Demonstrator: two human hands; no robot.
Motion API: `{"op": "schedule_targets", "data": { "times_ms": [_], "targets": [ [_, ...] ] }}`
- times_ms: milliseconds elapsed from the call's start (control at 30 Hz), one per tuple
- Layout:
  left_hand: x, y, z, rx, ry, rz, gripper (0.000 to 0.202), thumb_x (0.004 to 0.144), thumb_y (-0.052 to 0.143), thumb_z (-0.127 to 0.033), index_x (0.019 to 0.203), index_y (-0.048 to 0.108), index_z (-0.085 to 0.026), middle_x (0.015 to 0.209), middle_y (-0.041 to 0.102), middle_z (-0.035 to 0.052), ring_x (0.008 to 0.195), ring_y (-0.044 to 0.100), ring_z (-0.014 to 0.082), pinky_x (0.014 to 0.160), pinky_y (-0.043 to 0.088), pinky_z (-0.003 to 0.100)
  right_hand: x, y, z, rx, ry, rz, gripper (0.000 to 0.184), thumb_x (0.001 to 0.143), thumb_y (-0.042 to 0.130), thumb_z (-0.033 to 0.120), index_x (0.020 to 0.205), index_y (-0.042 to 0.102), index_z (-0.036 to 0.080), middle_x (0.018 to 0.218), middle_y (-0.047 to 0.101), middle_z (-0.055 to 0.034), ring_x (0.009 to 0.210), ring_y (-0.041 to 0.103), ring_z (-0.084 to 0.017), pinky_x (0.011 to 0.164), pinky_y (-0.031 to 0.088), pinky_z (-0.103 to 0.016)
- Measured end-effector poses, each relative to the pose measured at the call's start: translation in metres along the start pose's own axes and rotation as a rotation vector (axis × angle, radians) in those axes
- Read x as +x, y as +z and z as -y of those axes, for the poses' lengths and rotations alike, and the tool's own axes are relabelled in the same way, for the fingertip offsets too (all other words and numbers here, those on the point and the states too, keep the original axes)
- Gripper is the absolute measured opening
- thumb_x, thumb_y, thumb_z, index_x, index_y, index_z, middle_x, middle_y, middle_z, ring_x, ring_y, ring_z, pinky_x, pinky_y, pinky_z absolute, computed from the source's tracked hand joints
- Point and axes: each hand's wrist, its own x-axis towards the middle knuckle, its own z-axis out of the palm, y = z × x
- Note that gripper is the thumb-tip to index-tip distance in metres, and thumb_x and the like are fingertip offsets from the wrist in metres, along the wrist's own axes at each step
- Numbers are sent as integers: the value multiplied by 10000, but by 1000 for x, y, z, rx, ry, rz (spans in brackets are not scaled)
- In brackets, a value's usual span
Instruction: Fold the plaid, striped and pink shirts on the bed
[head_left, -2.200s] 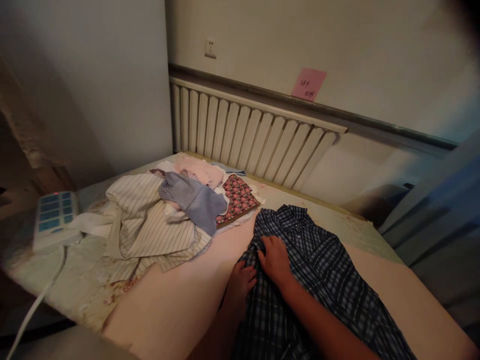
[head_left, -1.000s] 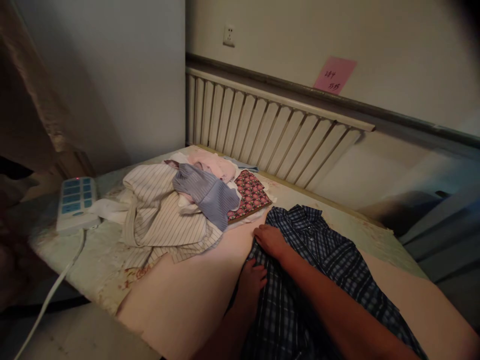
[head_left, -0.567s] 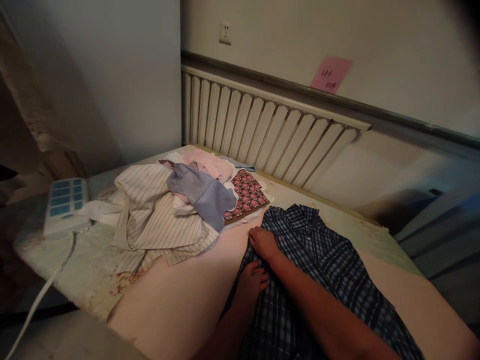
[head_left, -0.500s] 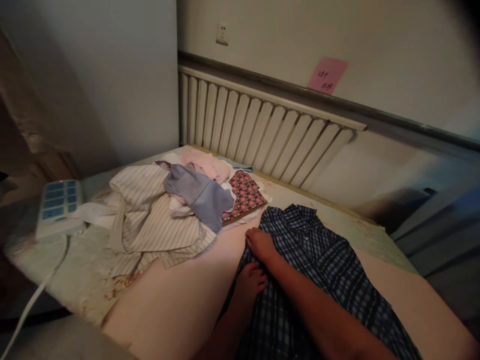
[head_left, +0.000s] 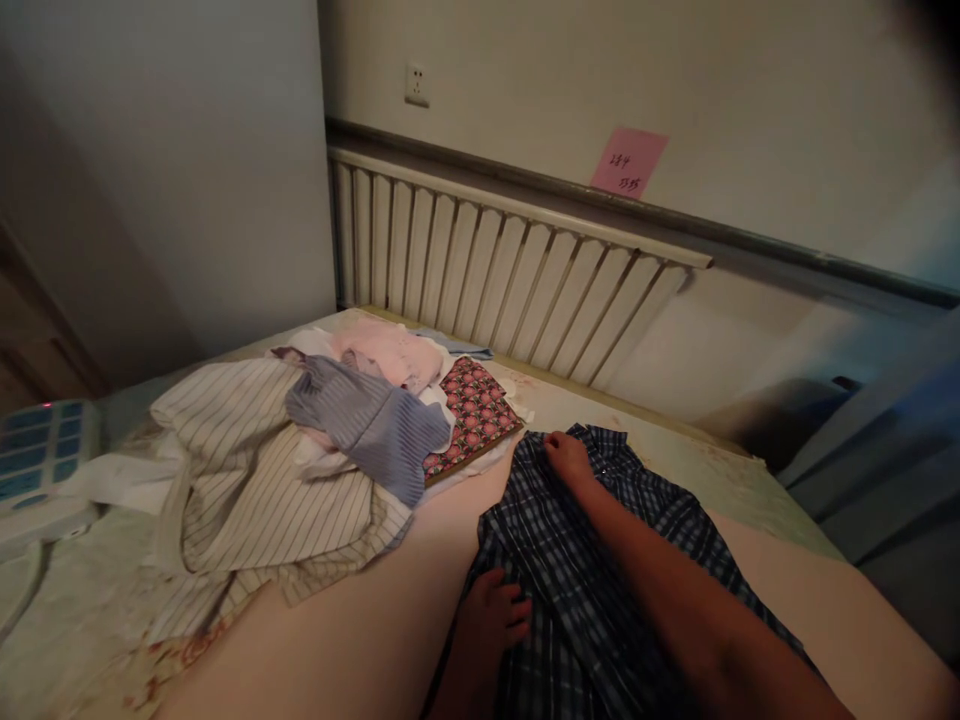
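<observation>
A dark blue plaid shirt (head_left: 577,560) lies on the bed with its collar toward the radiator. My right hand (head_left: 568,462) is closed on its fabric just left of the collar. The right forearm crosses over the shirt and hides part of it. Lower down, my left hand (head_left: 491,615) rests on the shirt's left edge, its fingers stretched out and a little apart. The shirt's lower end runs out of view at the bottom.
To the left lies a heap with a cream striped garment (head_left: 255,480), a blue-grey ribbed one (head_left: 367,415), a pink one (head_left: 390,350) and a red floral cloth (head_left: 476,410). A power strip (head_left: 45,465) sits at far left. A radiator (head_left: 480,260) lines the wall.
My right hand has moved from the shirt's left edge up beside the collar, with fabric drawn along under it. My left hand sits slightly lower. The view has shifted right.
</observation>
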Motion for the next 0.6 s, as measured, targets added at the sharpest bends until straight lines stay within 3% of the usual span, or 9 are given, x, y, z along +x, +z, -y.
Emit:
{"op": "schedule_targets", "data": {
  "times_ms": [167, 300, 467, 600],
  "targets": [
    [-14, 12, -6, 65, 34, -55, 530, 728, 661, -295, 1189, 460, -131, 1048, 646, 144, 853, 689, 248, 762, 521, 359, 52, 17, -12, -35, 75, 79, 254, 888, 480, 222, 1007, 696, 165, 1056, 714, -90, 998, 639, -179, 812, 414, -232],
    [-19, 20, -13, 85, -14, -78, 427, 777, 579, -234, 1164, 445, -114, 1012, 644, 141, 772, 684, 213, 699, 520, 334, 79, 32, -8, -71, 83, 232, 249, 908, 544, 361, 956, 681, 158, 1023, 705, -73, 967, 644, -174, 871, 458, -309],
    [-20, 26, -17, 127, -34, -126, 336, 821, 517, -195, 1139, 449, -106, 1008, 636, 143, 749, 676, 190, 663, 518, 311, 100, 38, -3, -133, 77, 367, 327, 905, 574, 420, 1080, 615, 148, 1103, 641, -70, 975, 622, -184, 871, 511, -406],
    [-22, 27, -18, 158, -23, -116, 279, 845, 490, -183, 1111, 461, -103, 1031, 630, 154, 775, 679, 191, 669, 526, 306, 101, 36, 2, -152, -2, 349, 317, 907, 579, 385, 1141, 591, 172, 1157, 609, -70, 991, 610, -189, 852, 525, -390]
  ]
}}
